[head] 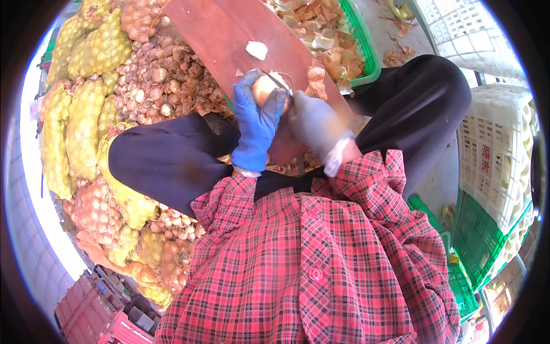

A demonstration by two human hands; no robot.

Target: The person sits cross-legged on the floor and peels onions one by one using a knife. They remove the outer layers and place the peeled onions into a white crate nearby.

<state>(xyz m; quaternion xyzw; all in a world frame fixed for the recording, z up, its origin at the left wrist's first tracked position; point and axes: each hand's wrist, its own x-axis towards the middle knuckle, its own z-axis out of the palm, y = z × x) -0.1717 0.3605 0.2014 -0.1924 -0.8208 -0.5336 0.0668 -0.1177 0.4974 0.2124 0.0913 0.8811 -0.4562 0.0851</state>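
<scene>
My left hand (pixel 259 114), in a blue knitted glove, grips an onion (pixel 265 89) whose skin is partly off. Against the onion's right side is my right hand (pixel 318 118), in a greyish glove and slightly blurred. A narrow dark blade (pixel 271 79) lies across the top of the onion; its handle seems to be inside my right fist, which mostly hides it. Both hands are over a reddish-brown wooden board (pixel 232 30). A white onion piece (pixel 256 50) lies on the board beyond my hands, and a strip of brown onion skin (pixel 316 81) is to their right.
A green plastic basket (pixel 370 64) of onion skins stands beyond the board. Loose onions (pixel 159 75) and yellow mesh sacks of onions (pixel 88 129) fill the left side. White crates (pixel 485 159) of pale onions and a green crate (pixel 477 241) are stacked at right.
</scene>
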